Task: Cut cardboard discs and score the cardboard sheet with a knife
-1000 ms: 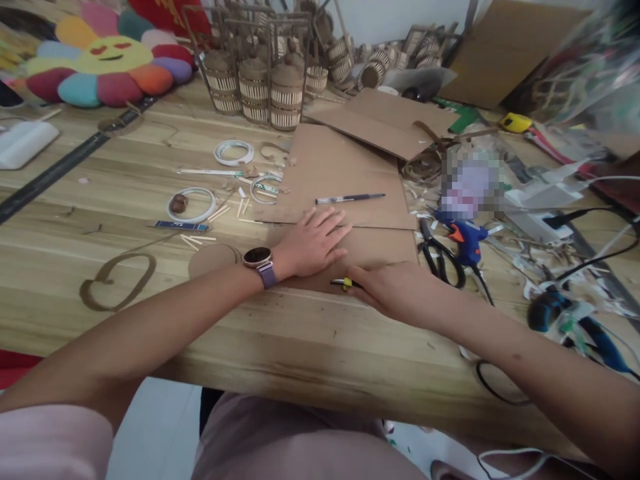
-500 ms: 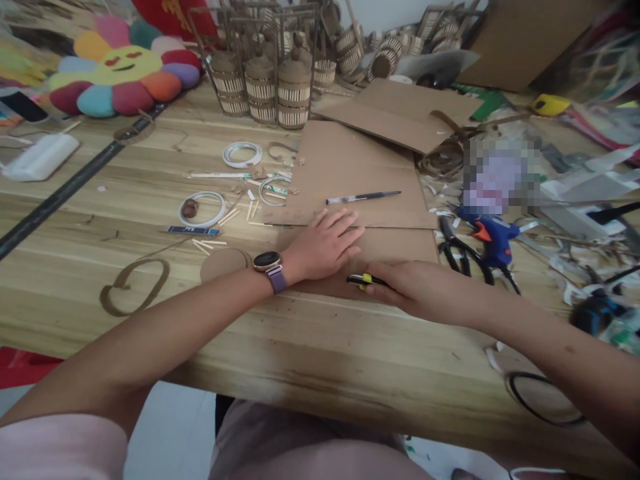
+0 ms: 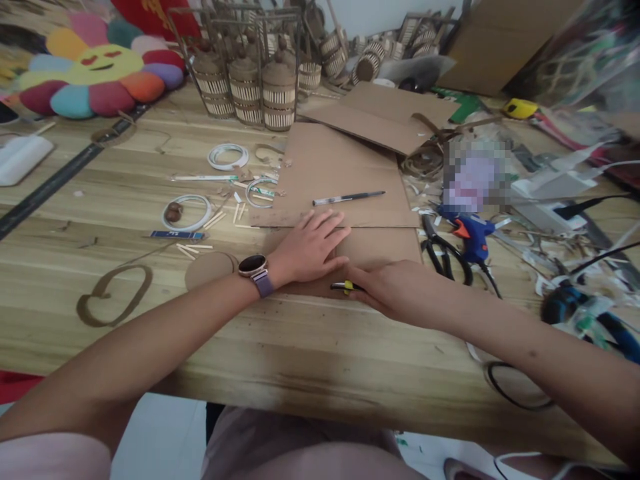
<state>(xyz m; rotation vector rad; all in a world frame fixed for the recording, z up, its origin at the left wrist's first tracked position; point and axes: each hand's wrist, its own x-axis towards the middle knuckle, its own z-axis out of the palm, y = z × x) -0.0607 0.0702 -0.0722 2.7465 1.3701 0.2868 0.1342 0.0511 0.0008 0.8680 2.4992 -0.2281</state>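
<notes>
My left hand [image 3: 311, 245] lies flat with fingers spread on a brown cardboard sheet [image 3: 380, 245], a watch on its wrist. Just right of it, my right hand [image 3: 387, 285] is closed round a yellow and black utility knife [image 3: 349, 287]. The knife points left, low over the sheet's near edge; whether its blade touches the cardboard I cannot tell. Behind the fingers, a pen [image 3: 349, 198] rests on another part of the cardboard [image 3: 345, 163]. A round cardboard disc [image 3: 210, 269] sits partly beneath my left forearm.
Rolls of white tape [image 3: 227, 157] and small sticks lie to the left. Black-handled scissors [image 3: 447, 257], a blue glue gun [image 3: 473, 237] and a power strip [image 3: 550, 193] crowd the right. Small lantern-like models [image 3: 279, 97] stand at the back beside a flower cushion [image 3: 105, 70].
The whole view has shifted slightly, so things appear farther left. My right hand and the knife have come slightly nearer to me; my left hand stays flat on the cardboard.
</notes>
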